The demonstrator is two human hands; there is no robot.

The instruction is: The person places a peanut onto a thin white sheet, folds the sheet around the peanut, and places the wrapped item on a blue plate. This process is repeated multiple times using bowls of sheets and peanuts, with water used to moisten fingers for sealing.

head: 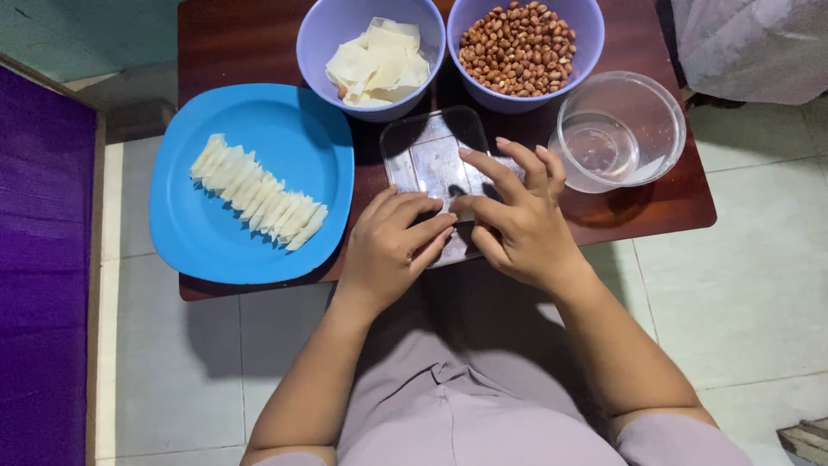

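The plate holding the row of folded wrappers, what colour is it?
Plain bright blue plate, seen best in the head view.

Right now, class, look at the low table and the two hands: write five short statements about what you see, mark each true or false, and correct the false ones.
1. The blue plate holds a row of folded pale wrappers. True.
2. The peanuts are in the clear bowl. False: they fill a purple bowl; the clear bowl holds a smaller clear cup.
3. Both hands, left and right, are at the clear board. True.
4. The other purple bowl is empty. False: it holds loose flat wrappers.
5. The plate is right of the board. False: it is left.
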